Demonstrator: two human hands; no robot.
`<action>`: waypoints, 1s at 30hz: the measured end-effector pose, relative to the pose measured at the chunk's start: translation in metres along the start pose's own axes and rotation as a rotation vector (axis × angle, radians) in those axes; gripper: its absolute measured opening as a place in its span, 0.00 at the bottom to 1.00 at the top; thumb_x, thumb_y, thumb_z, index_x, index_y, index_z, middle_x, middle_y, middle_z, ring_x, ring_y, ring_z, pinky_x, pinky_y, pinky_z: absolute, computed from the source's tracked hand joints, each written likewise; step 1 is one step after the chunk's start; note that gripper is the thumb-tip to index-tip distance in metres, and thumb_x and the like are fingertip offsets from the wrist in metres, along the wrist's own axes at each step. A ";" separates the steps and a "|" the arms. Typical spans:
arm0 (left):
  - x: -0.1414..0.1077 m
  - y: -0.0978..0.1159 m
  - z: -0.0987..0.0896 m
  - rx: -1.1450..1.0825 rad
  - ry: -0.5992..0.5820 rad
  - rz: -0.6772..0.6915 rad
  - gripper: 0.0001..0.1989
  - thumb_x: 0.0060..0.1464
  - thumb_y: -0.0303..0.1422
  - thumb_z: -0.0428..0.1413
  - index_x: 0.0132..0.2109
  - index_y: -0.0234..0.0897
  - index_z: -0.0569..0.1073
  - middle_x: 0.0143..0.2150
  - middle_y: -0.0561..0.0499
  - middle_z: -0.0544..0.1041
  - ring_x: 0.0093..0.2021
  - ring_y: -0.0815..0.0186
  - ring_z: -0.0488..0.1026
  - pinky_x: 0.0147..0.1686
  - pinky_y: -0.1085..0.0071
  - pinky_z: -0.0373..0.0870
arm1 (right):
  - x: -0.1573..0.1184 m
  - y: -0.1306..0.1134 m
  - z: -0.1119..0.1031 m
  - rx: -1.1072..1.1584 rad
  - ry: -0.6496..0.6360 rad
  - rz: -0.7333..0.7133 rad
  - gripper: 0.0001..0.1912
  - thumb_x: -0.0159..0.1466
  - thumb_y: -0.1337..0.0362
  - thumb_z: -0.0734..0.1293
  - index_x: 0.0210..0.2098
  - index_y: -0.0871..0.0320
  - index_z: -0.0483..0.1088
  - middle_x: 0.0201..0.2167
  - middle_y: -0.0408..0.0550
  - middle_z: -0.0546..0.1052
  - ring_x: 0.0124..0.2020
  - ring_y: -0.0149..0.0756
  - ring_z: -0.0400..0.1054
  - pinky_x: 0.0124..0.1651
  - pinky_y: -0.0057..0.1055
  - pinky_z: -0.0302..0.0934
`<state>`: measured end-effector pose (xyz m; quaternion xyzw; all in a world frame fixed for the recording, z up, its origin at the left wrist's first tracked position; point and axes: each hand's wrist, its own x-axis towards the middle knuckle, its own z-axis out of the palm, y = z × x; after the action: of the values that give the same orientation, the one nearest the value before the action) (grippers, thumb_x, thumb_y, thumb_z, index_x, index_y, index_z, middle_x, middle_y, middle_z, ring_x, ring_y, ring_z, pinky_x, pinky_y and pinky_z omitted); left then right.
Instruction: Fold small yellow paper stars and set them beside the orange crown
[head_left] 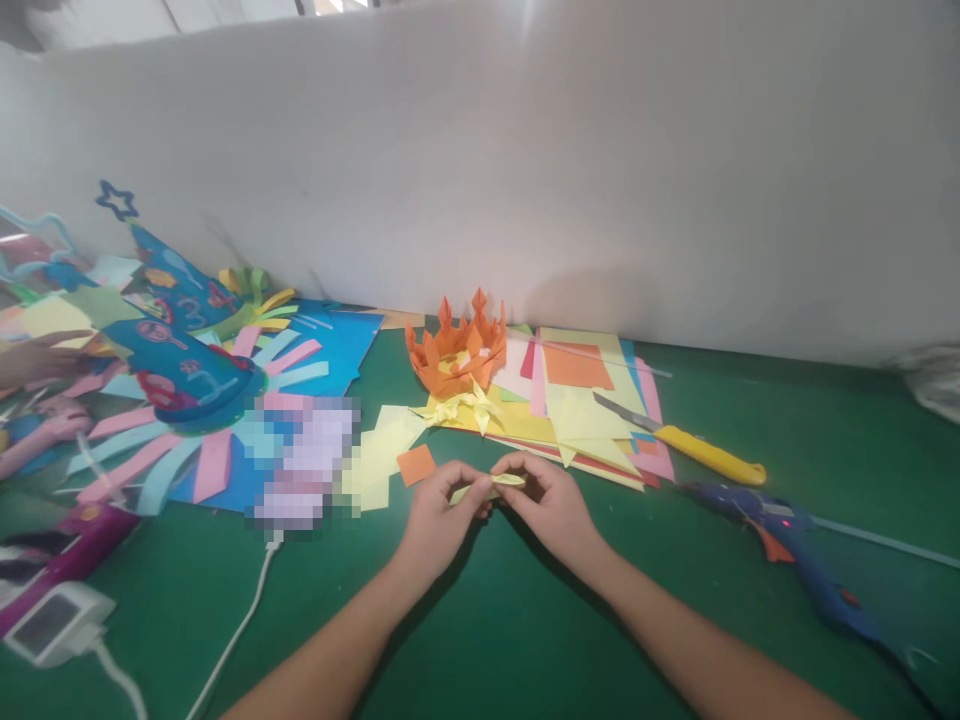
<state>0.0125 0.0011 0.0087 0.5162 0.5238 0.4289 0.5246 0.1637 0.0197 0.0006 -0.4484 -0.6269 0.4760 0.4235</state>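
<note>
Between my two hands is a small folded piece of pale yellow paper (pixel 510 481), pinched just above the green table. My left hand (pixel 448 500) grips its left part between thumb and fingers. On its right end, my right hand (pixel 546 500) is closed the same way, and the fingertips of both hands nearly meet. Just beyond lie folded pale yellow paper pieces (pixel 480 408) with pointed tips. An orange folded-paper crown (pixel 456 358) stands upright behind them. A small orange paper square (pixel 415 464) rests left of my left hand.
Stacked coloured paper (pixel 592 400) lies beyond my hands. A yellow utility knife (pixel 709 455), blade extended, and a blue glue gun (pixel 795 550) lie right. Blue cone hats (pixel 191 375), a blurred-out device with a white cable (pixel 251 610), and another person's hand (pixel 52 355) are left.
</note>
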 end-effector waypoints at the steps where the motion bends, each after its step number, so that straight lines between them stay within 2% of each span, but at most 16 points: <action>1: 0.000 -0.001 0.000 0.004 -0.010 0.008 0.11 0.53 0.39 0.54 0.31 0.34 0.70 0.25 0.53 0.71 0.27 0.69 0.70 0.31 0.72 0.69 | 0.000 0.000 0.000 -0.007 0.001 0.001 0.03 0.57 0.66 0.65 0.32 0.57 0.69 0.30 0.44 0.74 0.30 0.35 0.71 0.34 0.30 0.67; 9: -0.001 -0.004 0.001 0.063 -0.020 0.066 0.10 0.54 0.38 0.53 0.33 0.35 0.69 0.27 0.52 0.71 0.28 0.68 0.70 0.31 0.71 0.69 | 0.000 0.004 -0.001 -0.035 0.019 0.007 0.07 0.56 0.68 0.65 0.35 0.57 0.70 0.34 0.46 0.75 0.34 0.36 0.71 0.37 0.31 0.66; 15: 0.001 -0.002 0.000 -0.088 -0.059 -0.046 0.13 0.56 0.41 0.51 0.33 0.34 0.67 0.26 0.54 0.70 0.26 0.71 0.69 0.31 0.72 0.69 | -0.001 0.003 -0.001 0.044 -0.016 0.007 0.03 0.58 0.68 0.64 0.32 0.56 0.66 0.28 0.41 0.71 0.27 0.31 0.69 0.32 0.27 0.65; 19: 0.001 0.001 -0.002 -0.111 -0.086 -0.061 0.11 0.55 0.40 0.51 0.35 0.35 0.66 0.27 0.55 0.69 0.25 0.72 0.69 0.30 0.73 0.69 | -0.001 0.000 0.000 0.016 -0.039 -0.028 0.03 0.58 0.69 0.64 0.32 0.56 0.66 0.28 0.41 0.71 0.27 0.30 0.69 0.32 0.27 0.64; 25: 0.001 0.001 0.000 -0.058 -0.069 -0.055 0.12 0.55 0.40 0.51 0.32 0.35 0.65 0.26 0.54 0.68 0.25 0.72 0.68 0.28 0.74 0.69 | -0.003 0.001 0.000 -0.051 -0.028 -0.077 0.05 0.57 0.71 0.63 0.33 0.56 0.67 0.30 0.43 0.73 0.30 0.32 0.69 0.34 0.28 0.64; 30: -0.001 -0.003 0.001 0.124 -0.031 0.001 0.10 0.56 0.38 0.50 0.32 0.36 0.65 0.25 0.55 0.68 0.23 0.71 0.68 0.27 0.74 0.67 | -0.003 0.002 0.000 -0.147 -0.010 -0.121 0.04 0.57 0.71 0.64 0.31 0.56 0.68 0.30 0.44 0.73 0.33 0.34 0.68 0.36 0.29 0.62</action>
<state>0.0127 0.0001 0.0055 0.5547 0.5407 0.3880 0.4995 0.1652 0.0170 -0.0017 -0.4372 -0.6882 0.4047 0.4141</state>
